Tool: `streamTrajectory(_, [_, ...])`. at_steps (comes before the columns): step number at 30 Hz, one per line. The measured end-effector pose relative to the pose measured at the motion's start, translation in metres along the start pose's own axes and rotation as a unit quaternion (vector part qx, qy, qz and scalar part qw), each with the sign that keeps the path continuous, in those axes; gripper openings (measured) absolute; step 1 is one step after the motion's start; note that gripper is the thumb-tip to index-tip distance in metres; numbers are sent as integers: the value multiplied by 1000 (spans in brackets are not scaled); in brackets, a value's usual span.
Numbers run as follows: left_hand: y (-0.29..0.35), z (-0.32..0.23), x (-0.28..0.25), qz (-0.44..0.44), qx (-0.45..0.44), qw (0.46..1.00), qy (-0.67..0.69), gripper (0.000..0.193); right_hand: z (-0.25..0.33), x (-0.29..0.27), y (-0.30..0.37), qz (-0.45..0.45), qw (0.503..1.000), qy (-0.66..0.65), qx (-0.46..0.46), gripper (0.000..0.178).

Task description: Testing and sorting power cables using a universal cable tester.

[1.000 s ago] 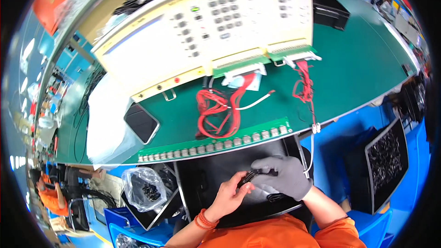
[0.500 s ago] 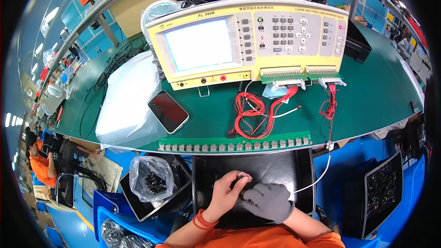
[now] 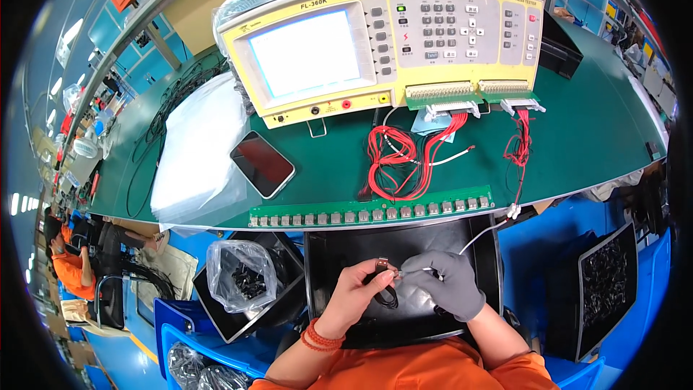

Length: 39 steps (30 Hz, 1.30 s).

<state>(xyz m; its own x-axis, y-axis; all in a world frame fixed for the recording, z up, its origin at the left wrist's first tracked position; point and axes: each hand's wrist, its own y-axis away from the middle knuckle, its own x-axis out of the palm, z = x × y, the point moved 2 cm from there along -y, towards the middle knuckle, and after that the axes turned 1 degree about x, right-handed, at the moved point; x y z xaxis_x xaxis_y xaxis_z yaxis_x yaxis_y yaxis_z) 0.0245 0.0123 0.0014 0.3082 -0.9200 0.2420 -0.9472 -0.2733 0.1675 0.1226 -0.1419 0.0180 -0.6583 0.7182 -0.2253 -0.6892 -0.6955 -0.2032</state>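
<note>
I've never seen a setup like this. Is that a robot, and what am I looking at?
No robot: these are a person's own two hands, seen from a fisheye camera worn on the head, so straight edges look bent.

The bare left hand holds a black cable above a black tray. The right hand, in a gray glove, meets it; a pale lead runs to it, but its exact grip is too small to tell.

On the green table stands a yellow instrument with screen and keys. Before it lie red wires, a phone, plastic sheets and a green strip of metal sockets.
</note>
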Motion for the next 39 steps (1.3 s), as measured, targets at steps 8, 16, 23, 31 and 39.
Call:
streamTrajectory(8, [-8,-17,4,94,-78,991,-45,17,0,-8,-3,48,996,15,-71,15])
streamTrajectory(16, [-13,-12,7,61,-32,991,-115,19,-11,2,2,1,1000,-28,-13,13])
streamTrajectory(23, [-15,-4,2,152,-114,981,-36,25,-13,-11,-17,108,960,-217,138,12])
streamTrajectory(31, [-22,-4,9,144,55,944,-292,26,0,-21,-33,150,985,-36,79,18])
streamTrajectory(39, [-48,-15,12,-58,136,949,-278,35,7,-29,-27,-53,997,5,64,18])
